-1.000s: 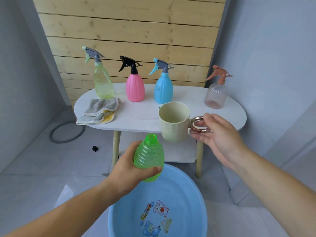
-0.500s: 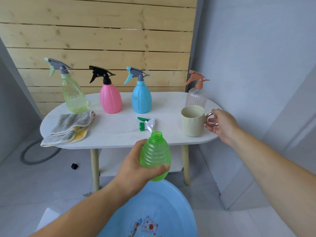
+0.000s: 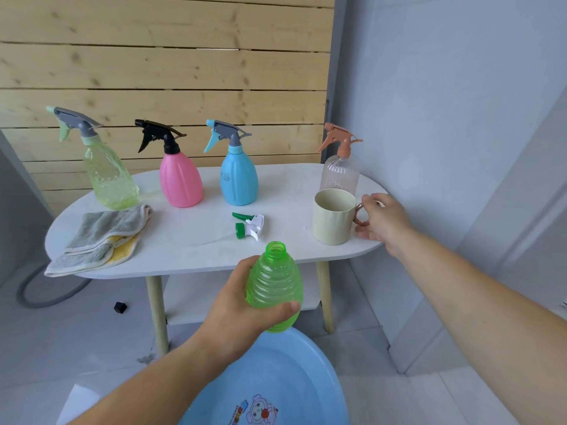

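My left hand [image 3: 242, 311] grips a green ribbed bottle [image 3: 274, 286] with no cap, upright, above a blue basin [image 3: 310, 372] on the floor. The bottle's green and white spray head [image 3: 249, 226] lies on the white oval table [image 3: 196, 240]. A cream mug [image 3: 333, 216] stands on the table's right end. My right hand [image 3: 385, 223] is at its copper ring handle [image 3: 361, 214], thumb over the ring and fingers under it.
Yellow-green [image 3: 107, 176], pink [image 3: 181, 180], blue [image 3: 238, 177] and clear [image 3: 340, 173] spray bottles stand along the table's back. A folded grey and yellow cloth [image 3: 101, 237] lies at its left. A grey hose [image 3: 36, 297] and a small black piece [image 3: 120, 307] lie on the floor.
My right hand carried the mug from in front of the table to its right end and set it down. The spray head has come into view. My left hand kept the green bottle.
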Demonstrator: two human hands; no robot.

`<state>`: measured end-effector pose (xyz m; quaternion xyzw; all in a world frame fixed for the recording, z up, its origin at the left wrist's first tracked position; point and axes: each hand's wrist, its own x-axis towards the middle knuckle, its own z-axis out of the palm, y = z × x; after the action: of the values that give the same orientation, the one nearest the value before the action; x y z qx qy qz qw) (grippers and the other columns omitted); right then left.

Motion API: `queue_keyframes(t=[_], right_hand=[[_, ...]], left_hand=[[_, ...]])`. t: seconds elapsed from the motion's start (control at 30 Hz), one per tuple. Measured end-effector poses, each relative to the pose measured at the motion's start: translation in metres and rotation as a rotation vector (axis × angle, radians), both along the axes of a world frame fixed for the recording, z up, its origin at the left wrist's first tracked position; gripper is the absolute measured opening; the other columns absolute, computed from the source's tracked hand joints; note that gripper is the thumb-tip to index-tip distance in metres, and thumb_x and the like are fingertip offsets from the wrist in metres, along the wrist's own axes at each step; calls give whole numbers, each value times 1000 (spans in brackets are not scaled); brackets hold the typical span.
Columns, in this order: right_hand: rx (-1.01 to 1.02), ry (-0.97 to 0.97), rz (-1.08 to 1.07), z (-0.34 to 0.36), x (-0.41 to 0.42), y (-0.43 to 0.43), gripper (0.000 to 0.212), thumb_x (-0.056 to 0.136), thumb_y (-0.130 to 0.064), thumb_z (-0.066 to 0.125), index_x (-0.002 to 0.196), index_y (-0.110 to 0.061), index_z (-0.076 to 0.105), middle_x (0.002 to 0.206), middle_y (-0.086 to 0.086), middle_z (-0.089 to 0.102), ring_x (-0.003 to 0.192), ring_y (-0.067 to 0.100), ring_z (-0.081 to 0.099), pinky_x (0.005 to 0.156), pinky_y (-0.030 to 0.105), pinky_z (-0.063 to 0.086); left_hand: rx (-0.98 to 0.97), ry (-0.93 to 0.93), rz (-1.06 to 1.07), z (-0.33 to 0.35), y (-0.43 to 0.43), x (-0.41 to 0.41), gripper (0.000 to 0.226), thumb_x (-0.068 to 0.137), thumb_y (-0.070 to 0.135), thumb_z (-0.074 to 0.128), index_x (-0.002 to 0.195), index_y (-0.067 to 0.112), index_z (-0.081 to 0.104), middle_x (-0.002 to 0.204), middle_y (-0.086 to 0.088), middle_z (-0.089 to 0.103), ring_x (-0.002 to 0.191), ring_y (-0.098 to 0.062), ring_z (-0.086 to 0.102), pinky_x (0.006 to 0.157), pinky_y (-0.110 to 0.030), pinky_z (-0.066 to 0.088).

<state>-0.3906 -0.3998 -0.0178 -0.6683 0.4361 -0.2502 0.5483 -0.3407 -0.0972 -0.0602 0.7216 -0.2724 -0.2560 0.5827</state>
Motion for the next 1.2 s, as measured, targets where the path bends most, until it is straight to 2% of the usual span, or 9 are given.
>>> queue_keyframes(t=[0.2, 0.3, 0.37, 0.43, 0.6, 0.77, 0.93, 1.07, 1.2], right_hand=[[-161, 183, -20, 7, -2, 1, 54, 97, -47, 45, 147, -26, 38, 118, 6, 62, 81, 39, 72, 83, 44, 59], [-331, 313, -79, 21, -2, 3, 59, 96, -52, 35, 147, -21, 34, 138, 14, 49, 101, 41, 64, 92, 44, 52], [-492, 271, -138, 37, -1, 15, 50, 99, -45, 36, 139, -17, 41, 138, 17, 43, 110, 39, 57, 91, 40, 43], [-666, 136, -111, 54, 6, 37, 37, 99, -39, 40, 126, -17, 52, 129, 11, 51, 102, 32, 58, 83, 36, 41], [-789, 69, 354, 68, 40, 104, 19, 95, -32, 54, 85, -20, 65, 86, -3, 68, 83, 20, 60, 74, 34, 48], [-674, 270, 632, 26, 81, 132, 20, 93, -37, 60, 98, -22, 72, 103, -2, 66, 99, 20, 61, 80, 30, 46], [-654, 477, 624, -12, 109, 140, 50, 88, -56, 60, 131, -32, 56, 126, 9, 41, 126, 29, 40, 101, 37, 39], [-750, 571, 587, -23, 116, 143, 53, 84, -67, 54, 129, -40, 54, 121, 8, 42, 123, 32, 41, 99, 37, 37], [-725, 528, 596, -25, 119, 141, 49, 87, -60, 57, 129, -35, 56, 122, 13, 46, 121, 34, 43, 99, 36, 38]], left_hand=[[6, -16, 10, 2, 5, -1, 65, 61, 38, 92, 117, 47, 60, 109, 10, 74, 102, -12, 71, 92, -37, 58], [8, -4, 11, 6, 13, -1, 65, 63, 37, 92, 119, 46, 60, 109, 10, 73, 102, -11, 71, 90, -32, 57], [7, -1, 17, 7, 18, 1, 65, 64, 36, 91, 119, 44, 60, 108, 10, 73, 102, -11, 71, 88, -30, 57], [6, -1, 26, 10, 24, 2, 64, 65, 34, 91, 119, 43, 60, 107, 10, 74, 101, -9, 71, 85, -24, 56], [-1, 9, 70, 14, 39, 9, 62, 73, 18, 94, 120, 39, 60, 105, 9, 74, 97, -10, 71, 79, -19, 58], [-17, 41, 110, 9, 56, 16, 68, 62, 29, 92, 122, 39, 61, 107, 8, 75, 102, -14, 72, 89, -31, 60], [-12, 30, 154, 6, 77, 22, 75, 58, 37, 92, 125, 38, 60, 109, 11, 74, 104, -10, 71, 90, -30, 59], [-20, 43, 180, 5, 90, 29, 72, 58, 34, 92, 124, 38, 62, 108, 10, 74, 102, -10, 71, 89, -30, 61], [-30, 68, 205, 3, 98, 34, 80, 52, 39, 93, 125, 35, 61, 108, 6, 75, 104, -16, 72, 91, -36, 61]])
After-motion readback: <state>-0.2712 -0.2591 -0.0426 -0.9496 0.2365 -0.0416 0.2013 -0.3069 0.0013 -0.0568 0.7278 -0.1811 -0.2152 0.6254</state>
